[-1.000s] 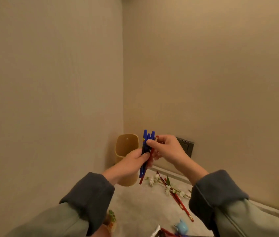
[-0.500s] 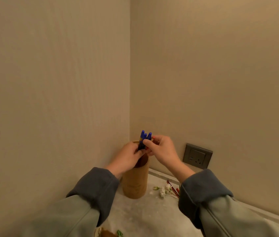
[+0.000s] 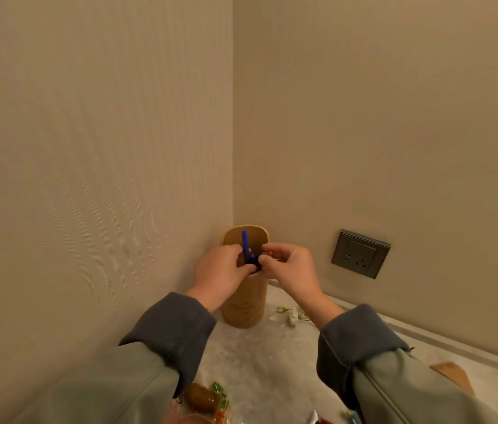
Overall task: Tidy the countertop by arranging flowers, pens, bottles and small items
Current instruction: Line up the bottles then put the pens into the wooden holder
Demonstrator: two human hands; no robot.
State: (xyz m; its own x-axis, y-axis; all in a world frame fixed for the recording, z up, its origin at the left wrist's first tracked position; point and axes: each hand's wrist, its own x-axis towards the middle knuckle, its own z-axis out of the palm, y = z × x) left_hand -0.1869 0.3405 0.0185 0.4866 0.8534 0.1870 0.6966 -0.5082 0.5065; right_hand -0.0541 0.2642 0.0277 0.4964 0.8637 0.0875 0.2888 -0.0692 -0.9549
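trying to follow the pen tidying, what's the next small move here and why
Probably let go of the pens so they drop into the tan holder. The left hand and right hand both pinch them at its mouth, and they already reach down inside its rim.

The left hand (image 3: pixel 220 270) and right hand (image 3: pixel 291 267) meet at the mouth of a tan cup (image 3: pixel 244 302) standing in the corner. Both pinch a bunch of pens (image 3: pixel 252 258), with one blue pen sticking up higher. A white flower (image 3: pixel 294 315) lies on the counter (image 3: pixel 256 362) just right of the cup. A wall socket (image 3: pixel 360 254) sits beyond.
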